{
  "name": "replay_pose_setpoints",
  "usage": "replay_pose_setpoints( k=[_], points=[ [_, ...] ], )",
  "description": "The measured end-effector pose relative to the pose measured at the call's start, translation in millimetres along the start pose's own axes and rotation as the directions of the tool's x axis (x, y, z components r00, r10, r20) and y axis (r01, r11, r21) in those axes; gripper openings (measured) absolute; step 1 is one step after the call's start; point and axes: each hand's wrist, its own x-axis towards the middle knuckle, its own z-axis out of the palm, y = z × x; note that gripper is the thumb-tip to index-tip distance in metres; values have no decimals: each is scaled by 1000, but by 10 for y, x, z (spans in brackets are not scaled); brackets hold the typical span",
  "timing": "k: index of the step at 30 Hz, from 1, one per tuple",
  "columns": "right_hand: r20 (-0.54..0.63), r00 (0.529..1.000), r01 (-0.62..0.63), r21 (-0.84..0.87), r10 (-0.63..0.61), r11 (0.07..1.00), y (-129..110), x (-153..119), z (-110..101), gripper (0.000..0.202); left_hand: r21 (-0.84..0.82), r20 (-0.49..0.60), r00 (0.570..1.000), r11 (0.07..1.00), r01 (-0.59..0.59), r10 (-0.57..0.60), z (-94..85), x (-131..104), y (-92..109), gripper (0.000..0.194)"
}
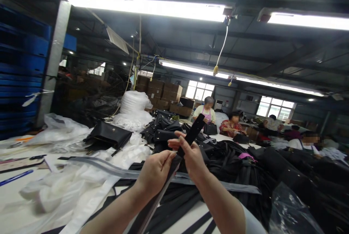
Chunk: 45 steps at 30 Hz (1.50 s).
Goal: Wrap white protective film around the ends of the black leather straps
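A long black strap (194, 129) with small holes near its tip slants up between my hands, its tail running down to the bottom edge. My left hand (156, 170) is closed round the strap's lower part, thumb and fingers pinching it. Higher up, my right hand (192, 156) grips the strap between thumb and fingers. Beneath both hands lies a clear plastic strip (231, 186), across a pile of black straps (177, 205). A black bag (110, 136) rests on white wrapping to the left.
White plastic wrapping (87, 183) and a blue pen (16, 177) lie on the left of the table. Black bags (166, 134) are heaped ahead. Several people work beyond, one in a pink apron (207, 115). A metal post (54, 59) rises at left; a clear bag (291, 208) lies right.
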Motion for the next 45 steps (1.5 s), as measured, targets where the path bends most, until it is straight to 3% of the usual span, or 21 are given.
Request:
replay_pose_setpoints(
  k=[4,8,20,26,29,31,33,34,36,37,39,40,41,43,44,45],
  points=[
    [-230,947,237,28,-224,971,-371,335,-261,69,36,82,997,999,4,-7,60,-65,46,43],
    [-213,912,344,-60,-349,937,-549,512,-377,44,47,87,996,999,-19,15,102,-6,81,45],
    [-148,949,278,-23,-278,960,-540,393,-94,34,-249,16,999,968,-36,42,108,575,315,37],
    [-81,972,217,-66,-222,974,-481,349,-49,37,-150,-99,987,979,-141,127,141,670,344,34],
    [30,975,219,-32,-218,975,-440,286,-153,39,-153,-110,989,981,-119,103,70,646,278,36],
    [203,969,151,-29,-142,988,-290,128,-217,43,-130,-156,985,987,-91,70,10,609,205,38],
    [425,903,-32,-85,66,996,-27,-150,-209,52,-128,-186,982,991,-45,20,-19,560,130,39],
    [510,834,-158,-140,208,977,126,-323,-170,52,-155,-159,987,988,-11,-14,-16,529,97,40],
    [583,677,-394,-229,450,890,397,-672,-38,44,-260,-9,997,963,69,-73,13,446,35,42],
    [581,623,-481,-243,523,842,484,-815,36,45,-321,84,991,939,122,-100,27,387,0,43],
    [545,595,-579,-218,590,786,507,-957,137,54,-437,258,952,860,265,-162,24,212,-96,47],
    [515,628,-589,-175,583,789,442,-938,135,54,-489,352,914,793,364,-202,0,87,-162,50],
    [463,690,-571,-125,557,811,333,-857,79,51,-521,455,859,712,471,-235,-40,-71,-238,53],
    [280,847,-466,-14,451,885,45,-551,-230,44,-468,680,692,584,663,-242,-160,-482,-410,54],
    [142,914,-385,11,379,923,-103,-356,-489,40,-391,763,602,574,720,-236,-235,-730,-503,50],
    [-5,951,-310,11,310,951,-234,-160,-811,34,-280,817,520,617,735,-249,-321,-996,-601,47]
  ],
)
